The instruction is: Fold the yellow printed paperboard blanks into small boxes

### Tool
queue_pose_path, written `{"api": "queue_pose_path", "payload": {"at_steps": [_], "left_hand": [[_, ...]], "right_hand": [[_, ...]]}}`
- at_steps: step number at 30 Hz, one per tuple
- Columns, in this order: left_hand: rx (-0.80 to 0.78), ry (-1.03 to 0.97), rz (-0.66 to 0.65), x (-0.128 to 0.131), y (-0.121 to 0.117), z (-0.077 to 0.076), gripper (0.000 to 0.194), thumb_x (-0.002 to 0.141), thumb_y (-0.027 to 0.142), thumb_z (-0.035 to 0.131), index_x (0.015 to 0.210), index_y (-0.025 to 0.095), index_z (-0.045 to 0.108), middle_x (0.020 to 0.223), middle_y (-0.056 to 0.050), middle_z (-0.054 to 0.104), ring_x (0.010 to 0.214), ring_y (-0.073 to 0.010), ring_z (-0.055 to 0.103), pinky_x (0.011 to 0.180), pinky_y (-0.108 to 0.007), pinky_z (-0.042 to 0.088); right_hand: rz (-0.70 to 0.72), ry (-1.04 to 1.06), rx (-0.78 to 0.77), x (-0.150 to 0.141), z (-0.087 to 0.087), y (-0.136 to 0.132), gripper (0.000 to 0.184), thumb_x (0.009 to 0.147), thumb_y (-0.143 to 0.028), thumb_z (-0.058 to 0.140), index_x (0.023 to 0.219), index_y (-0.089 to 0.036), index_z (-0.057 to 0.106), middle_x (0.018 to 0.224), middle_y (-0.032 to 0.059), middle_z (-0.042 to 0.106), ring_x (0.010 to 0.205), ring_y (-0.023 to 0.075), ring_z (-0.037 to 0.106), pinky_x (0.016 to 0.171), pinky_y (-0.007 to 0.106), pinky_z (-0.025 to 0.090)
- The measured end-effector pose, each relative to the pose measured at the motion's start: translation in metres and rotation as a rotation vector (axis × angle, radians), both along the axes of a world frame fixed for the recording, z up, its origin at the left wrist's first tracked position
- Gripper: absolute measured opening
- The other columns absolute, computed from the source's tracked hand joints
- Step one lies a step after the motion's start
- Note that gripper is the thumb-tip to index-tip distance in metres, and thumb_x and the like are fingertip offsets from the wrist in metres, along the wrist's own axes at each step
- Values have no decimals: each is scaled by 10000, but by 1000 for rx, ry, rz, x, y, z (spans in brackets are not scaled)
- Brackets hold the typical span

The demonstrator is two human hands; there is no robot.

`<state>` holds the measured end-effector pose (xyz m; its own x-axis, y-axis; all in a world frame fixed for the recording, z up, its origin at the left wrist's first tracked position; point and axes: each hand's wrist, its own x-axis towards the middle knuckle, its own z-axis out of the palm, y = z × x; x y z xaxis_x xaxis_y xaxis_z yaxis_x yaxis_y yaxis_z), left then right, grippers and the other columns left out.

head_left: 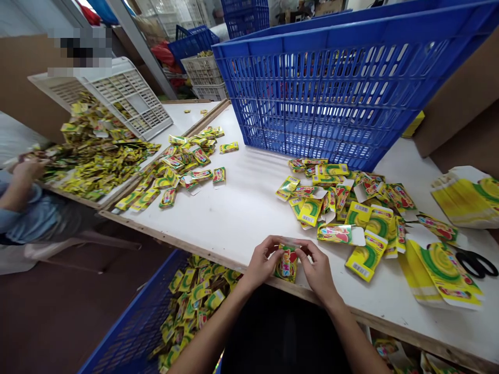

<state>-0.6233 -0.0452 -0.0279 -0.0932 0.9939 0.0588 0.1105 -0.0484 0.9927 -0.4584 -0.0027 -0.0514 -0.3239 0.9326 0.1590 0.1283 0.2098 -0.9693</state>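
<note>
My left hand and my right hand both pinch one small yellow-green printed carton at the near edge of the white table. The carton stands upright between my fingertips. Just beyond my right hand lies a heap of flat yellow cartons, unfolded and overlapping. A second scatter of the same cartons lies farther left on the table.
A big blue slatted crate stands at the back of the table. Black scissors and stacked flat carton sheets lie at right. Below left, a blue bin holds folded cartons. Another person's arm works at a neighbouring table's pile.
</note>
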Motion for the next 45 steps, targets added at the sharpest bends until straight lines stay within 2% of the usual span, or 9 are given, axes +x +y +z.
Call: {"api": "queue_pose_path", "payload": {"at_steps": [6, 12, 19, 25, 29, 32, 38, 41, 45], "left_hand": [[24, 69, 3, 4, -1, 1, 147, 861, 265, 607, 959, 170, 663, 1011, -100, 678, 984, -222, 642, 898, -364, 509], [-3, 82, 113, 10, -1, 2, 160, 826, 287, 648, 929, 172, 690, 928, -76, 689, 884, -203, 636, 819, -329, 518], [-75, -19, 143, 13, 6, 2, 171, 809, 321, 665, 859, 159, 687, 813, -53, 683, 755, -169, 623, 717, -280, 516], [-88, -43, 97, 14, 0, -5, 184, 798, 316, 679, 889, 160, 710, 857, -66, 717, 814, -198, 657, 762, -307, 530], [-56, 2, 130, 4, -9, 4, 158, 818, 301, 652, 895, 178, 715, 890, -65, 718, 850, -206, 654, 788, -312, 517], [-40, 146, 299, -31, -29, 22, 196, 870, 347, 575, 915, 199, 696, 910, -53, 709, 851, -207, 654, 778, -314, 516], [6, 672, 539, -106, -74, 46, 252, 855, 356, 587, 1049, 204, 643, 1191, -87, 602, 1164, -265, 543, 997, -416, 436], [30, 670, 554, -100, -72, 41, 241, 871, 342, 564, 1056, 202, 629, 1200, -95, 581, 1144, -258, 553, 945, -409, 485], [54, 530, 382, -61, -47, 25, 203, 888, 294, 550, 1056, 216, 635, 1199, -89, 575, 1136, -244, 558, 944, -401, 488]], "right_hand": [[2, -25, 75, 0, 4, -9, 178, 892, -342, 585, 971, -232, 701, 1030, 63, 712, 966, 214, 631, 762, 327, 514], [-100, -87, 49, -2, 6, -10, 221, 884, -376, 581, 984, -213, 692, 870, 40, 701, 644, 150, 565, 628, 288, 493], [-110, -120, -20, -2, 13, -2, 236, 875, -404, 575, 883, -199, 692, 761, 21, 680, 581, 138, 518, 581, 273, 460], [-51, -56, 58, 0, 5, -10, 192, 887, -350, 570, 942, -224, 704, 948, 69, 710, 841, 206, 611, 655, 313, 480], [-27, -93, 40, 4, 7, -6, 218, 901, -369, 553, 950, -216, 701, 910, 63, 695, 789, 193, 603, 644, 301, 476], [-141, -215, 60, 9, 9, 12, 283, 902, -401, 529, 1057, -206, 662, 922, 65, 666, 699, 177, 573, 632, 309, 481], [-274, -570, 418, -5, 1, 63, 374, 819, -304, 633, 1184, -231, 599, 1350, 150, 469, 1214, 366, 410, 963, 544, 358], [-240, -696, 425, -19, -2, 78, 474, 735, -203, 721, 1188, -234, 588, 1396, 172, 428, 1217, 418, 393, 941, 591, 334], [-231, -675, 356, -18, 4, 70, 292, 757, -153, 676, 1036, -214, 618, 1316, 165, 496, 1176, 380, 455, 956, 563, 353]]}}
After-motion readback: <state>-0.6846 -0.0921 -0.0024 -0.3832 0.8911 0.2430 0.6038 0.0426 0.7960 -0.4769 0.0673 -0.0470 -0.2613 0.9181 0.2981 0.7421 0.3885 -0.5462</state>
